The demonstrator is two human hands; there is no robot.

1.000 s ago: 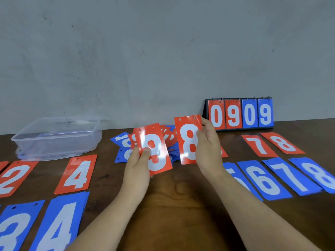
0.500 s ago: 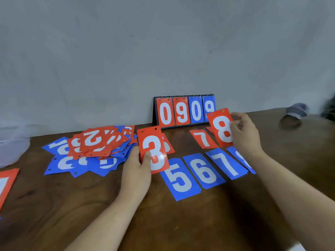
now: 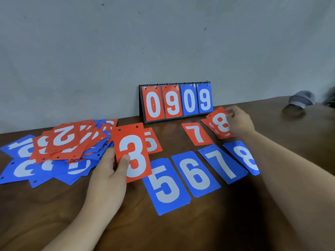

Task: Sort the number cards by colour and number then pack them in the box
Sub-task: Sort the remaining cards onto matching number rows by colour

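— What are the hands doing?
— I'm watching the left hand (image 3: 107, 180) holding the red 3 card (image 3: 133, 153) up, thumb pressing its face and fingers curling behind, just above the blue 5 (image 3: 165, 185).
— And the other?
— The right hand (image 3: 239, 122) is pinching the far edge of the red 8 card (image 3: 220, 124), over more red cards (image 3: 205, 122) beside the red 7 (image 3: 196, 134) (I can't tell whether it's resting on them).
— The rest?
— The mixed pile (image 3: 59, 147) is lying at the left of the table (image 3: 217, 223).
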